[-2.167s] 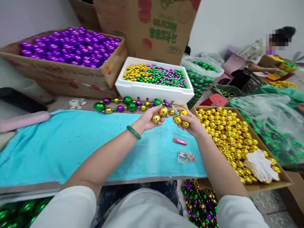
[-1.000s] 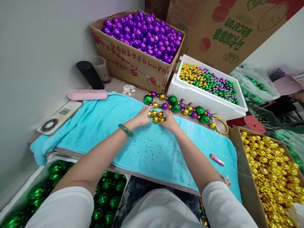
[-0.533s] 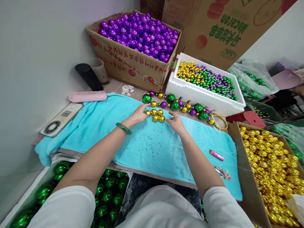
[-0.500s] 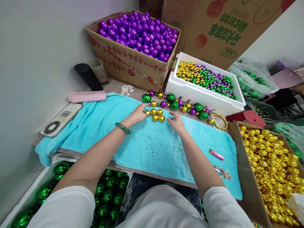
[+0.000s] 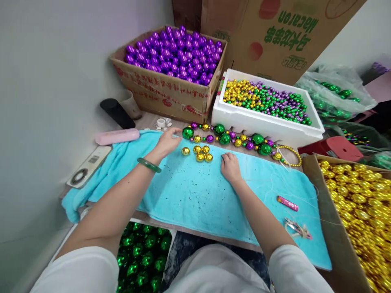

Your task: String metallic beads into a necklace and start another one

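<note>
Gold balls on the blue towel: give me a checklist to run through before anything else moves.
1. Gold balls resting on the blue towel: ok, four clustered, one apart to the left.
2. Left hand without a ball: ok, none visible in it.
3. Right hand without anything under its curled fingers: cannot tell.
4. Bead strand apart from the gold balls: ok, it lies beyond them.
5. Towel free of dark specks: not ok, many are scattered across it.
</note>
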The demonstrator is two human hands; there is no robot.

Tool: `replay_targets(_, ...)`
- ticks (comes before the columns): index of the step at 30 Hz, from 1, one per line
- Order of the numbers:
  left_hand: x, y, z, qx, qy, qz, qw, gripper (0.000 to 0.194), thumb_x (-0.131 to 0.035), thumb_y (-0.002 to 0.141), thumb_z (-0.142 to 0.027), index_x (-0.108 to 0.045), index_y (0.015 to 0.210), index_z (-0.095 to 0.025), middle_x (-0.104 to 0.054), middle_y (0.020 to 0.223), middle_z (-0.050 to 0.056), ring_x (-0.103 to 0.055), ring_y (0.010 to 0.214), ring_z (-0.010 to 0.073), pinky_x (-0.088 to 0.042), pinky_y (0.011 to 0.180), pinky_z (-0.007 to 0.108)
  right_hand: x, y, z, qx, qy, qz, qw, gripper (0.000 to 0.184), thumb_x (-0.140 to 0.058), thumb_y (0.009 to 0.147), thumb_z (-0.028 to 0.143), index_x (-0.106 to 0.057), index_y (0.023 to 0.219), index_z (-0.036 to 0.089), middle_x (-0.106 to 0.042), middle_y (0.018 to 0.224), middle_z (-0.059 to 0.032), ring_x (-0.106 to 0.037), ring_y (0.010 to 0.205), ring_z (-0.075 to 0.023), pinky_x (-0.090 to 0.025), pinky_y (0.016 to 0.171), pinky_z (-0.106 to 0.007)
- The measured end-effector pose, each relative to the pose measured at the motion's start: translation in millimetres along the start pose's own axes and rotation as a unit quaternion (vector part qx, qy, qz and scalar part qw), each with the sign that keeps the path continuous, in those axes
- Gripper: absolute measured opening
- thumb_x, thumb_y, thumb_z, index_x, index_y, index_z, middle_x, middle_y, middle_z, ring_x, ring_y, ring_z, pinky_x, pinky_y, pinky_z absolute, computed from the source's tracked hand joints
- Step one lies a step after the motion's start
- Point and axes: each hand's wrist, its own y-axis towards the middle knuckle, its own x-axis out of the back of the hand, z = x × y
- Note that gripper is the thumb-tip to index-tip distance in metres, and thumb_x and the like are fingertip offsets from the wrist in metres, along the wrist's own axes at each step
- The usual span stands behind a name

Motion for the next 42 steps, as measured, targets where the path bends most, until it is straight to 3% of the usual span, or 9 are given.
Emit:
replay_targets(6, 25.3, 24.4, -25.7, -0.019, 0.059, -0.030, 0.998, 0.031, -0.059, 0.076, -0.028, -0.069, 0.104, -0.019, -0.071, 0.100, 0.007, -0.066, 0.089, 0.0219, -0.056, 0.081, 0.036, -3.1, -5.0, -1.4, 0.012, -0.012, -0.026, 1.000, 0.026, -0.044, 0.092, 0.015, -0.065, 0.107, 0.010, -0.063, 0.106, -0.0147, -0.050, 0.098, -0.0267, -0.039, 0.087, -0.038)
replay_targets(11, 64.0, 77.6, -91.2, -0.155, 0.101, -0.178, 0.967, 0.030, -0.048, 0.086, -0.029, -0.065, 0.108, -0.019, -0.068, 0.109, 0.007, -0.062, 0.103, 0.0214, -0.050, 0.095, 0.036, -5.1, -4.9, -0.6, 0.012, -0.024, -0.032, 0.999, 0.024, -0.044, 0.091, 0.012, -0.065, 0.105, 0.013, -0.062, 0.106, -0.0140, -0.051, 0.099, -0.0265, -0.040, 0.085, -0.037)
replay_targets(14, 74.3, 123.7, -134.8, -0.231, 0.207, -0.162, 0.937, 0.032, -0.045, 0.088, -0.024, -0.063, 0.114, -0.015, -0.065, 0.116, 0.011, -0.059, 0.111, 0.0229, -0.044, 0.104, 0.037, -6.3, -4.9, -1.1, 0.016, -0.029, -0.046, 0.998, 0.023, -0.045, 0.092, 0.011, -0.065, 0.102, 0.014, -0.063, 0.104, -0.0129, -0.052, 0.098, -0.0262, -0.041, 0.085, -0.037)
replay_targets(21, 35.9, 220.6, -200.3, -0.286, 0.331, 0.012, 0.899, 0.061, -0.061, 0.076, -0.020, -0.051, 0.136, -0.011, -0.055, 0.133, 0.015, -0.051, 0.125, 0.0272, -0.037, 0.109, 0.035, -14.4, -7.5, -6.7, 0.031, -0.020, -0.089, 0.995, 0.023, -0.047, 0.088, 0.008, -0.062, 0.103, 0.015, -0.064, 0.103, -0.0104, -0.055, 0.096, -0.0255, -0.044, 0.083, -0.038)
replay_targets(25, 7.0, 258.7, -236.2, -0.303, 0.362, 0.048, 0.880, 0.076, -0.062, 0.073, -0.022, -0.040, 0.145, -0.015, -0.046, 0.140, 0.016, -0.047, 0.129, 0.0306, -0.035, 0.112, 0.037, -19.9, -9.1, -7.8, 0.033, -0.004, -0.119, 0.992, 0.026, -0.046, 0.086, 0.007, -0.061, 0.103, 0.019, -0.065, 0.104, -0.0094, -0.057, 0.096, -0.0260, -0.046, 0.082, -0.040)
replay_targets(28, -9.1, 287.4, -256.7, -0.295, 0.379, 0.070, 0.874, 0.074, -0.064, 0.070, -0.025, -0.046, 0.141, -0.019, -0.046, 0.140, 0.015, -0.047, 0.128, 0.0332, -0.034, 0.112, 0.042, -21.1, -10.0, -7.2, 0.025, 0.002, -0.135, 0.991, 0.029, -0.046, 0.085, 0.007, -0.060, 0.105, 0.023, -0.065, 0.104, -0.0082, -0.059, 0.095, -0.0257, -0.048, 0.081, -0.040)
replay_targets(32, -27.7, 316.6, -264.1, -0.267, 0.395, 0.129, 0.869, 0.066, -0.067, 0.065, -0.029, -0.058, 0.130, -0.020, -0.055, 0.131, 0.013, -0.055, 0.117, 0.0319, -0.043, 0.104, 0.040, -21.2, -10.7, -7.3, 0.026, -0.002, -0.146, 0.989, 0.031, -0.046, 0.085, 0.008, -0.057, 0.110, 0.023, -0.066, 0.106, -0.0071, -0.061, 0.096, -0.0250, -0.050, 0.082, -0.040)
replay_targets(36, -38.6, 323.4, -251.4, -0.244, 0.404, 0.181, 0.863, 0.067, -0.065, 0.065, -0.031, -0.057, 0.131, -0.021, -0.058, 0.128, 0.012, -0.059, 0.111, 0.0299, -0.048, 0.095, 0.036, -20.8, -10.3, -8.3, 0.019, 0.011, -0.136, 0.990, 0.032, -0.046, 0.086, 0.008, -0.058, 0.110, 0.024, -0.065, 0.106, -0.0072, -0.061, 0.097, -0.0248, -0.050, 0.084, -0.040)
replay_targets(42, -16.7, 302.7, -218.3, -0.208, 0.398, 0.252, 0.857, 0.063, -0.069, 0.056, -0.024, -0.065, 0.119, -0.024, -0.070, 0.110, 0.005, -0.063, 0.100, 0.0249, -0.051, 0.085, 0.029, -18.1, -8.7, -9.2, 0.021, 0.022, -0.109, 0.994, 0.027, -0.048, 0.087, 0.009, -0.060, 0.107, 0.021, -0.065, 0.105, -0.0084, -0.059, 0.097, -0.0254, -0.050, 0.084, -0.041)
